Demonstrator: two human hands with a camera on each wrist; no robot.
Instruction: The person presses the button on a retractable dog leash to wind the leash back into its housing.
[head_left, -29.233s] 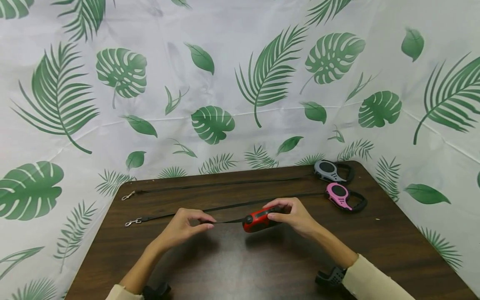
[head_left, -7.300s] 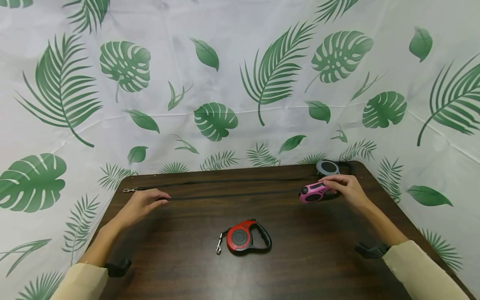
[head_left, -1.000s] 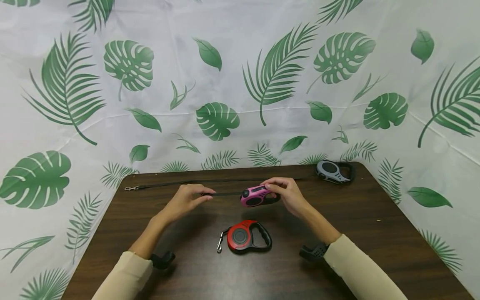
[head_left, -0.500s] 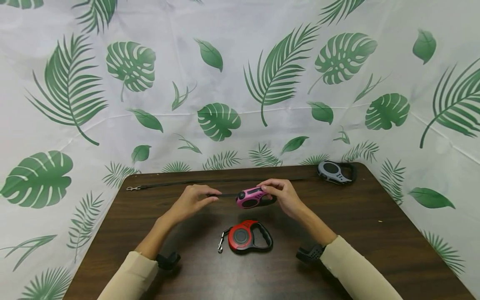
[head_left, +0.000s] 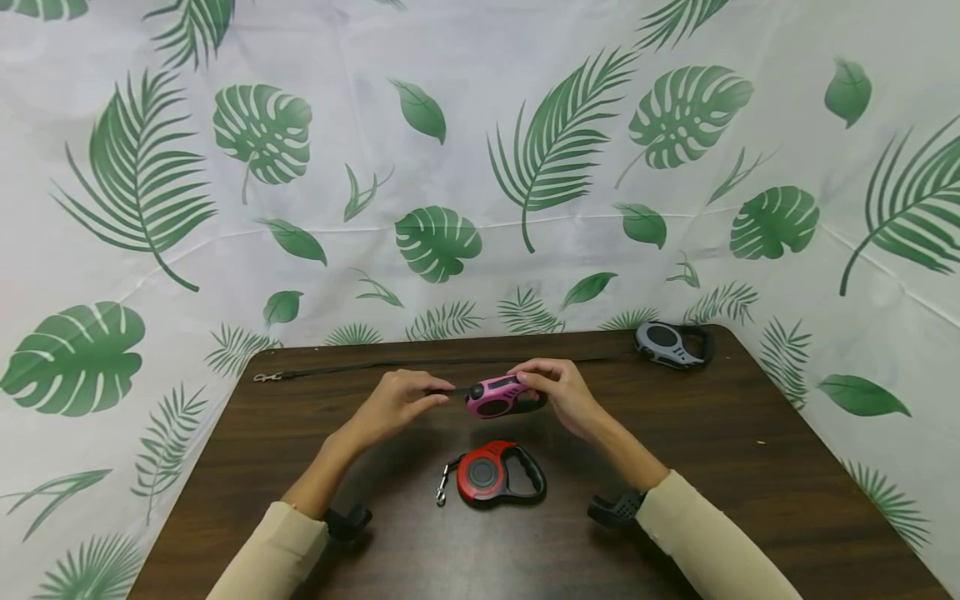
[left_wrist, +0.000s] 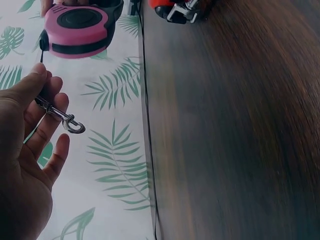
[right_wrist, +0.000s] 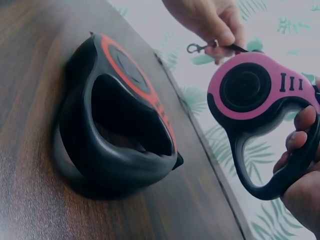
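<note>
A pink and black retractable dog leash (head_left: pixel 492 398) is held up above the middle of the table. My right hand (head_left: pixel 566 396) grips its black handle, fingers curled through the loop in the right wrist view. At its nozzle end, my left hand (head_left: pixel 397 404) pinches the black strap between thumb and fingers. The metal snap clip (left_wrist: pixel 70 122) dangles past those fingers in the left wrist view. Only a short length of strap shows between hand and casing. Nearer me, a red and black retractable leash (head_left: pixel 480 475) lies on the wood, its clip (head_left: pixel 441 492) close to the casing.
A grey retractable leash (head_left: pixel 663 343) sits at the table's back right corner. Its strap (head_left: pixel 375 365) runs along the back edge to a clip (head_left: pixel 267 377) at the left. Behind the brown table (head_left: pixel 750 500) hangs a leaf-printed white cloth (head_left: pixel 337 275).
Earlier the red leash was in my hands; now it lies down, strap wound in. The pink leash has come left from the right side, and its strap between my hands has grown much shorter.
</note>
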